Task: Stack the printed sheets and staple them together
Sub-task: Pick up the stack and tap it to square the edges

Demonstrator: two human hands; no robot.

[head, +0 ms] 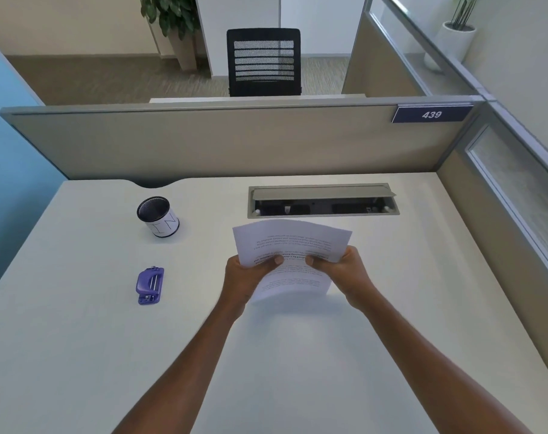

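Sheets (293,242) are being held above the desk (78,355) by both hands, left hand (246,280) and right hand (344,272) gripping opposite edges, fingers (277,260) closed on the paper. Stapler (150,285) is lying well left.

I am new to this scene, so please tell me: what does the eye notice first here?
First, the printed sheets, held above the desk by the left hand and right hand, one at each side. Then the purple stapler lying to the left, untouched.
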